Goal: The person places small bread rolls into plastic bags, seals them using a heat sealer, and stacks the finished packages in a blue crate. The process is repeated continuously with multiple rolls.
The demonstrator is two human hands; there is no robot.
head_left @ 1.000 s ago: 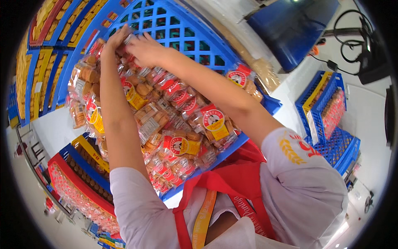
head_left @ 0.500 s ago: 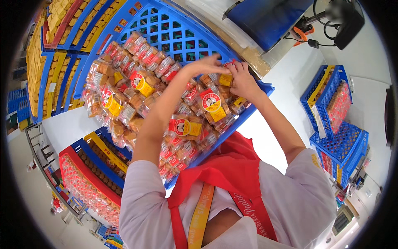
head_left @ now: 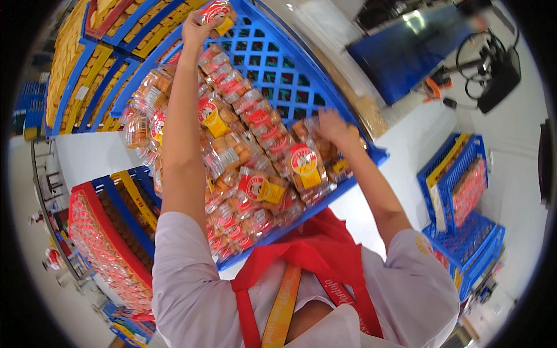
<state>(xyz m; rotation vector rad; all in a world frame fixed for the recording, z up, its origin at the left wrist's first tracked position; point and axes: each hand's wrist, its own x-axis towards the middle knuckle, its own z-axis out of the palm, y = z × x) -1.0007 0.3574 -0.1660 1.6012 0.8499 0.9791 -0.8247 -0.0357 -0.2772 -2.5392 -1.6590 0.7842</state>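
A large blue plastic crate point(head_left: 380, 158) is filled with clear packets of round biscuits point(head_left: 306, 169) bearing red and yellow labels. At its far left corner, my left hand point(head_left: 197, 29) is closed on one such biscuit packet point(head_left: 216, 14), held up by the crate's rim. My right hand point(head_left: 336, 124) is over the packets at the crate's right end, its fingers bent and slightly blurred. Whether it grips a packet there is hidden. Packets lie in a stacked row through the middle, with others tilted loosely on the near and left sides.
Stacked crates of unwrapped biscuits point(head_left: 69, 87) rise at the far left. A red crate point(head_left: 110, 243) of packets stands at lower left. More blue crates point(head_left: 464, 238) are stacked at right. Behind the crate are a blue panel point(head_left: 400, 52) and a black device with cables point(head_left: 502, 78).
My left hand has swung from beside my right hand to the far left corner, carrying a biscuit packet. My right hand has shifted slightly and lies over other packets. The view has turned a little.
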